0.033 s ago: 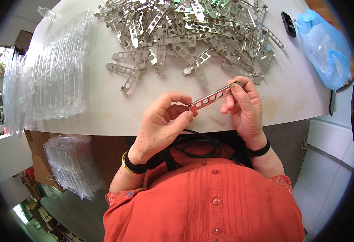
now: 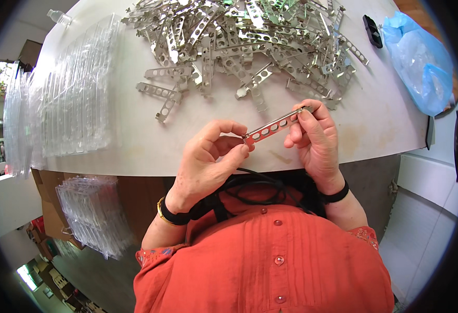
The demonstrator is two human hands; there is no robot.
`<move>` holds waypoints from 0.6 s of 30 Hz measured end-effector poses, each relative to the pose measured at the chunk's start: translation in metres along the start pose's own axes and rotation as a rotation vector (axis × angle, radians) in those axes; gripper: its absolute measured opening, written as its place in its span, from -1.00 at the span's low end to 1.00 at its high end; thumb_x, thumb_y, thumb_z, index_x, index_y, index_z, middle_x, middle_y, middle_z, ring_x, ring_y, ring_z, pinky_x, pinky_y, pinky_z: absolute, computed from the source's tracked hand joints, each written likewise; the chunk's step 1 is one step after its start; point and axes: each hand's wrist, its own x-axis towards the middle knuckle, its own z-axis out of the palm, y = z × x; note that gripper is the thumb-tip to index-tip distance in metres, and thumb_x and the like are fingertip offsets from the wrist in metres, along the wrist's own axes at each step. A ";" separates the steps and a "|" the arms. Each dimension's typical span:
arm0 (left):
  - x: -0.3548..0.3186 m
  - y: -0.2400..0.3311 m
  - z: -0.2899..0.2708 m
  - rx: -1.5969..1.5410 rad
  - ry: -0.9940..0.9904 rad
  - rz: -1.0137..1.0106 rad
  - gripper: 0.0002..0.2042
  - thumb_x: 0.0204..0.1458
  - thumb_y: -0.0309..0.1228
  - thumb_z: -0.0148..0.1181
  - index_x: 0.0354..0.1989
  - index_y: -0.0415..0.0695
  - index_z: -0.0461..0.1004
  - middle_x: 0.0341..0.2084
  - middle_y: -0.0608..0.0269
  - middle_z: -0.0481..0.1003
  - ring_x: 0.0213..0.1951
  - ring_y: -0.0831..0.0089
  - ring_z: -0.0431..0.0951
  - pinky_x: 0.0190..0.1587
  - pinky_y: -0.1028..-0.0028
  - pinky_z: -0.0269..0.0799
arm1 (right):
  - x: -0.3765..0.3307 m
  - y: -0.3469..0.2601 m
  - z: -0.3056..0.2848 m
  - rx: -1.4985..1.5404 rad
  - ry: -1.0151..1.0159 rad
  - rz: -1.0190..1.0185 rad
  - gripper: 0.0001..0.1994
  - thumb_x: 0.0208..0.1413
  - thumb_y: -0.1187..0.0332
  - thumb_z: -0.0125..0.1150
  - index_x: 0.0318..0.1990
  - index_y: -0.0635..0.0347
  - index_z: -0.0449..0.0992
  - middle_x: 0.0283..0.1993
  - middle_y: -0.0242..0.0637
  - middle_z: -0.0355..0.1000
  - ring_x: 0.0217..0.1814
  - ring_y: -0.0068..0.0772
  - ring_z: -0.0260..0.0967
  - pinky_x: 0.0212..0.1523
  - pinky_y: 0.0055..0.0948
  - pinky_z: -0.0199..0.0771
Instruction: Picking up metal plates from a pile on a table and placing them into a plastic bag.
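Note:
Between my two hands, over the near edge of the table, I hold a shiny metal bracket (image 2: 273, 128) with a row of round holes. It slants up toward the right, and its face reflects red. My left hand (image 2: 210, 156) pinches its lower left end between thumb and fingers. At the other end, the thumb and fingers of my right hand (image 2: 316, 141) close on the bracket's tip. Beyond my hands lies a big heap of similar perforated metal brackets (image 2: 239, 47), jumbled over one another. A few brackets (image 2: 161, 91) lie at the heap's near left side.
Clear plastic trays (image 2: 77, 88) lie along the left of the white table (image 2: 150, 148). More clear trays (image 2: 94, 216) are stacked on a cardboard box below the table edge. At the right are a black plastic piece (image 2: 373, 31) and a blue plastic bag (image 2: 419, 62).

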 end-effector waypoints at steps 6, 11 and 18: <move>-0.001 -0.004 -0.002 0.007 0.004 0.106 -0.70 0.15 -0.67 0.22 0.05 -0.35 0.38 -0.20 0.15 0.57 -0.13 0.47 0.60 -0.02 0.48 0.55 | 0.000 0.001 0.001 -0.027 -0.041 -0.012 -0.85 0.36 0.39 0.08 0.00 0.20 0.38 -0.23 -0.27 0.48 -0.39 -0.59 0.46 -0.32 -0.40 0.69; -0.001 -0.008 -0.008 0.022 0.039 0.176 -0.69 0.13 -0.65 0.26 0.04 -0.32 0.40 -0.22 0.22 0.56 -0.13 0.52 0.60 -0.08 0.56 0.54 | -0.002 0.000 0.003 -0.068 -0.105 -0.015 -0.85 0.38 0.41 0.06 0.00 0.24 0.37 -0.22 -0.28 0.47 -0.35 -0.56 0.48 -0.29 -0.39 0.67; -0.004 -0.003 -0.015 0.091 0.120 0.219 -0.71 0.15 -0.67 0.22 0.05 -0.31 0.43 -0.21 0.21 0.54 -0.18 0.51 0.62 -0.11 0.53 0.56 | -0.005 0.005 0.004 -0.181 -0.154 -0.064 -0.84 0.36 0.46 0.07 0.02 0.27 0.37 -0.18 -0.30 0.45 -0.30 -0.53 0.50 -0.24 -0.44 0.63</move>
